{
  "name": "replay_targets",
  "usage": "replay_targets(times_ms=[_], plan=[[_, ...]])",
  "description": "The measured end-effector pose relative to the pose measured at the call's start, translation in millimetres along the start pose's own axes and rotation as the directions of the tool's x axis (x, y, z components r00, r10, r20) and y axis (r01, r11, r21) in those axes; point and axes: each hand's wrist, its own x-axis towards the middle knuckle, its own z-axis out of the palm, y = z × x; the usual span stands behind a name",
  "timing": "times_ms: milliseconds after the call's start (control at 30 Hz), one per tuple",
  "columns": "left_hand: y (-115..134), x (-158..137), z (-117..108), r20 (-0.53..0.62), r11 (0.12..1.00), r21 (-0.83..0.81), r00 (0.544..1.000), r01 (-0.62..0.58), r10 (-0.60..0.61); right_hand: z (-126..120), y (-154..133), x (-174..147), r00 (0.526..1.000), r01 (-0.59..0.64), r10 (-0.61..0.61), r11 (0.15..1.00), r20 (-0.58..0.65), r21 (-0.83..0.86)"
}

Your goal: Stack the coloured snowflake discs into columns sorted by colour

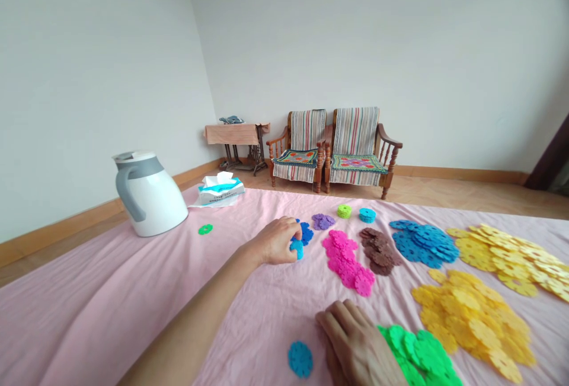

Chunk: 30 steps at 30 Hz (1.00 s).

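Nearest, the right hand (358, 344) rests flat and empty beside the bright green plastic snowflake-disc heap (420, 356), while beyond it the left hand (278, 241) pinches light blue discs (297, 248) — apparently colour-sorting — against the dark blue pile (306, 232).

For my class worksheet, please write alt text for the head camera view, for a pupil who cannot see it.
A person's left hand pinches a light blue snowflake disc on a pink cloth, while the right hand rests flat by a green pile. Sorted pink, brown, blue and yellow piles lie nearby; a white kettle stands at left.
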Motion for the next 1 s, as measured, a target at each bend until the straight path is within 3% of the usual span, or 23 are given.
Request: replay_targets(times_ms=[467, 1000], plan=[[3, -7, -16, 0.093, 0.997, -0.080, 0.996, 0.025, -0.017, 0, 0, 0, 1.000, -0.006, 0.006, 1.000, 0.002, -0.003], [20, -2, 9, 0.041, 0.971, 0.179, 0.985, 0.160, -0.169, 3, 1, 0, 1.000, 0.005, -0.005, 1.000, 0.004, 0.003]])
